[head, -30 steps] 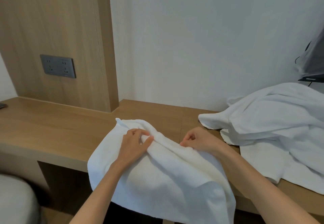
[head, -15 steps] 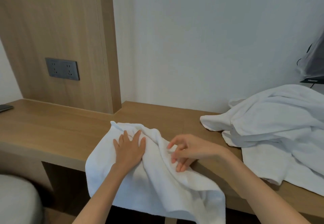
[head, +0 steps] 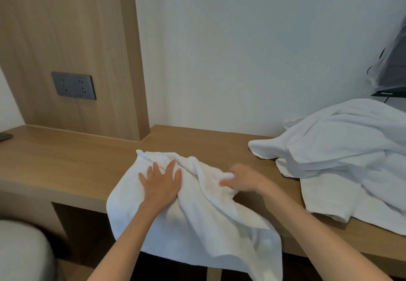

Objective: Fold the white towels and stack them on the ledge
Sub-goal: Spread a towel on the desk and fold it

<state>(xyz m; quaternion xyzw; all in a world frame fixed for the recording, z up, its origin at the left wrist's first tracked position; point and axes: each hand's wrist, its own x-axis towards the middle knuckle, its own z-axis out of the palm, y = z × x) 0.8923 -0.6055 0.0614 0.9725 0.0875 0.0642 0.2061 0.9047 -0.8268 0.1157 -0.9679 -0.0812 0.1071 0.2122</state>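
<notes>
A white towel lies rumpled on the wooden ledge, its lower half hanging over the front edge. My left hand rests flat on the towel's left part, fingers spread. My right hand is curled around a raised fold at the towel's right edge. A heap of other white towels sits on the ledge to the right, apart from both hands.
A wooden wall panel with a grey socket plate rises behind the ledge's left half. A dark phone lies at the far left. A dark screen stands at the right edge. A grey cushion is at lower left.
My left hand let go of the fold and flattened on the towel. My right hand opened, then closed on the fold at the towel's right edge. The towel slid slightly left.
</notes>
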